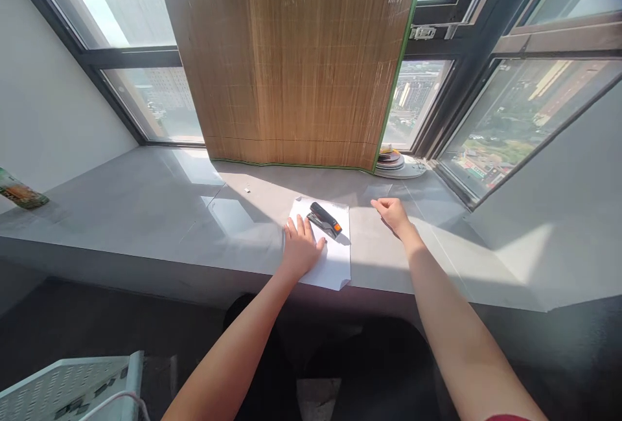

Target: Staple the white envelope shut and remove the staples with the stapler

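A black stapler (324, 219) with an orange end lies slantwise on white paper (328, 269) near the sill's front edge. Flat on the paper's left side rests my left hand (302, 249), fingers spread, just beside the stapler and holding nothing. To the right of the paper, my right hand (392, 214) is closed, its thumb and fingers pressed together over the sill. Whatever it may pinch is too small or hidden to make out.
The grey window sill (170, 227) bears a small white bit (247, 190). A bamboo blind (301, 71) hangs at the back, with stacked plates (390, 160) at its lower right. A colourful packet (22, 191) lies far left; a white perforated rack (72, 382) stands below.
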`<control>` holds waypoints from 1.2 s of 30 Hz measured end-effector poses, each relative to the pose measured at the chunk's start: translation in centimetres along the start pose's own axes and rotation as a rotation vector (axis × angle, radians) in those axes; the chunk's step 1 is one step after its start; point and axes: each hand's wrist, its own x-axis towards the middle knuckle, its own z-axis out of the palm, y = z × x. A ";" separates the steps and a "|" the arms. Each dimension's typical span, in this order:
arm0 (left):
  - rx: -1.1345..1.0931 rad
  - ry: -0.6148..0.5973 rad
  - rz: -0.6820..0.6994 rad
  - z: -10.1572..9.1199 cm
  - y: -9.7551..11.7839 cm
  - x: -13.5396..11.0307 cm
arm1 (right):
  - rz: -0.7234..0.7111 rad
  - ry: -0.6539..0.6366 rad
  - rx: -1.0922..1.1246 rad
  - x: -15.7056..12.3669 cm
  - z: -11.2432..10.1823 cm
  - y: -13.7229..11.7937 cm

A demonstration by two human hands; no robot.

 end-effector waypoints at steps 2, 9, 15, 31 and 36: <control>-0.009 0.064 -0.023 0.8 0.9 0.3 | -0.066 -0.005 -0.085 -0.8 0.8 -1.4; -0.048 0.157 -0.029 2.1 0.9 0.5 | -0.377 -0.347 -0.080 -2.4 5.8 -4.7; -0.097 0.131 -0.028 2.0 0.6 0.8 | -0.404 -0.546 -0.161 -2.5 7.2 -4.9; -0.179 0.127 -0.125 2.5 -0.5 2.3 | -0.376 -0.419 -0.087 -1.6 3.9 -4.5; -0.208 0.184 -0.112 -1.4 -5.4 5.7 | -0.368 -0.368 -0.077 -1.7 3.5 -4.5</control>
